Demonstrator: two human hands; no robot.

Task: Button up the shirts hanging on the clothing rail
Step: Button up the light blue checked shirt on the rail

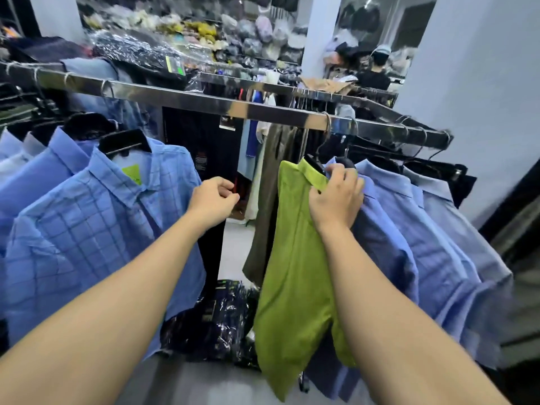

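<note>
Step, likely: picking next shirt. Green shirt (295, 258) hangs on rail (263, 109), right of gap. Right hand (336, 197) grips its collar by hanger; left hand (213, 200) curled, empty. Next: turn front toward person, left hand finds top button

A pale wall (482, 68) stands right of the right hand (336, 197). Far beyond the left hand (213, 200) lie heaps of bagged clothes (248, 33); grey floor (233, 252) shows below it.
</note>
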